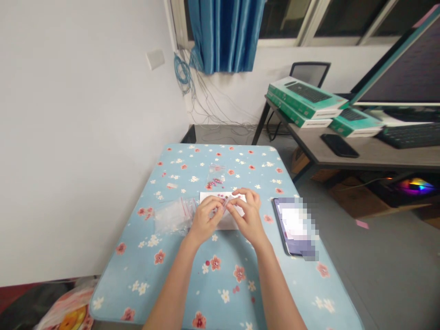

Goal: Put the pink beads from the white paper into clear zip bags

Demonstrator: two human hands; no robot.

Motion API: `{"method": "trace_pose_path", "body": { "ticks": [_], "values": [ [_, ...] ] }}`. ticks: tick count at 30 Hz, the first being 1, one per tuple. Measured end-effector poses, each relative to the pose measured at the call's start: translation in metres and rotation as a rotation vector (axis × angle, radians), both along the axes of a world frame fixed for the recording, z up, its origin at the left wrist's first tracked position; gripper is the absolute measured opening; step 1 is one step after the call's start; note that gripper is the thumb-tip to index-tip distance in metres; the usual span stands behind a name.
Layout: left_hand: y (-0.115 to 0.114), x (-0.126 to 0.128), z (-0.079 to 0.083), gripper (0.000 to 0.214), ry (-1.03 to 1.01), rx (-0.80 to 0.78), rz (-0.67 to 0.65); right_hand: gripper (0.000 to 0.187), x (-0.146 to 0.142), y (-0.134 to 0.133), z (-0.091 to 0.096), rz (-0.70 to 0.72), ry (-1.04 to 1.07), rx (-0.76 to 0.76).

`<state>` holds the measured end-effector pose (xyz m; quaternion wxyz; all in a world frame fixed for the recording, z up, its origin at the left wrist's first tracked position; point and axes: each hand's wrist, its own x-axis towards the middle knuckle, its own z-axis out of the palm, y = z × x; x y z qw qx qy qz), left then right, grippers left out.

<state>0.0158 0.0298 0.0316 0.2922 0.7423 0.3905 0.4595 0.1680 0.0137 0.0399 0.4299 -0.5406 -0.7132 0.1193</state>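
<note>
My left hand (205, 220) and my right hand (249, 217) meet over a white sheet of paper (227, 224) near the middle of the table. Thumb and forefinger of each hand are pinched together around a small pale item (226, 200), too small to name. Several tiny pink-purple beads (220, 195) lie on the paper just beyond my fingertips. Behind the paper rests a small clear zip bag (216, 172) with dark pink beads at its near end. Left of my left hand are flat clear zip bags (172, 216).
A flowered blue cloth (147, 275) covers the table. A phone (292, 229) with a lit screen lies at right. Loose red bead-like bits (207, 263) sit between my forearms. On the desk beyond are green keyboard boxes (305, 103), a dark phone (339, 145) and a monitor (405, 68).
</note>
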Motion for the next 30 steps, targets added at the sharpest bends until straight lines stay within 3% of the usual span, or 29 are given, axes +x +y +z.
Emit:
{"method": "trace_pose_path", "body": {
  "ticks": [13,19,26,30],
  "values": [
    [-0.008,0.017,-0.004,0.017,0.058,0.118,0.267,0.015,-0.007,-0.003,0.007,-0.022,-0.074,0.039],
    [-0.004,0.005,0.000,0.016,-0.003,0.108,0.417,0.015,-0.015,-0.005,0.005,0.016,-0.040,0.056],
    [-0.001,0.000,-0.001,0.014,-0.020,0.130,0.314,0.016,-0.012,-0.005,0.007,-0.065,0.089,0.082],
    [-0.003,0.000,0.001,0.015,0.001,0.126,0.101,0.019,0.000,-0.004,0.009,-0.042,0.205,0.046]
  ]
}}
